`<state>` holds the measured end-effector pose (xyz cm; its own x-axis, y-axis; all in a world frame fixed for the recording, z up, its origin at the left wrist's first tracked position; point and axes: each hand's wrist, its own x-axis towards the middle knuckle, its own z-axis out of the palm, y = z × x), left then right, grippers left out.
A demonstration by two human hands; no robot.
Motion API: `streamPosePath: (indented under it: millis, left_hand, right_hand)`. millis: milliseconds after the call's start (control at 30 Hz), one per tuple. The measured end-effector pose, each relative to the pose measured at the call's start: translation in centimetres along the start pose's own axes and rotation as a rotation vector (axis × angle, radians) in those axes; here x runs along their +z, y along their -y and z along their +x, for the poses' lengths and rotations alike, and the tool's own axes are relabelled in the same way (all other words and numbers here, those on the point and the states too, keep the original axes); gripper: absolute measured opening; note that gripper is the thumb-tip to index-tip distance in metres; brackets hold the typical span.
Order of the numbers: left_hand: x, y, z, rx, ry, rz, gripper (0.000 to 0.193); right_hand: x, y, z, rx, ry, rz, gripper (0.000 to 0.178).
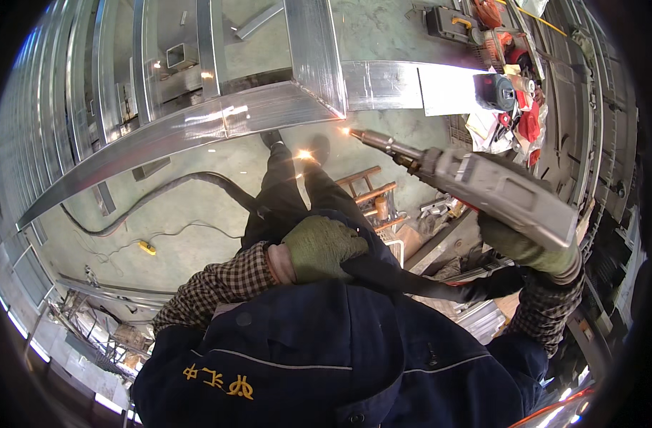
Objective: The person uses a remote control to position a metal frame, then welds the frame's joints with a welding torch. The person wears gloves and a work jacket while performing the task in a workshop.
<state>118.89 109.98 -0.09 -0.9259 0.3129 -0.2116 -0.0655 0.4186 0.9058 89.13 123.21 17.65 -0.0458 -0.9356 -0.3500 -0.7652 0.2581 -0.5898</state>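
Observation:
My right hand (529, 246), in a green work glove, is wrapped round the grip of a grey handheld welding gun (486, 185). Its narrow nozzle points up and left, with a bright orange glow at the tip. The tip is a short way below the corner of a shiny metal frame (269, 107), where a seam joins two square tubes; a gap shows between tip and metal. My left hand (322, 248), also gloved in green, is closed round the thick black sheathed cable (411, 279) in front of my waist. The cable runs right, toward my right wrist.
Parallel metal tubes (101, 78) fill the upper left. A dark hose (162, 187) and a yellow connector (147, 247) lie on the floor to the left. A bench with a black tape measure (494, 93), red items and papers stands right. A wooden rack (372, 192) is by my legs.

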Motion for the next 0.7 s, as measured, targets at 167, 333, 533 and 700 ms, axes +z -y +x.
streamPosePath:
  millis: [167,333,533,700]
  left_hand:
    - [1.2,0.1,-0.8,0.043,-0.110,0.054,0.048]
    - [0.3,-0.2,-2.4,-0.036,-0.081,0.002,0.047]
    - [-1.2,0.3,-6.0,-0.040,-0.134,0.022,0.044]
    - [-2.4,2.6,-13.2,-0.013,-0.307,0.014,0.041]
  right_hand:
    - [1.8,0.3,-0.7,0.188,0.049,0.464,0.048]
    - [2.4,0.1,-1.5,0.113,0.080,0.467,0.057]
    - [3.5,3.1,1.5,0.116,0.111,0.537,0.066]
    - [5.1,9.6,6.6,0.226,0.186,0.623,0.067]
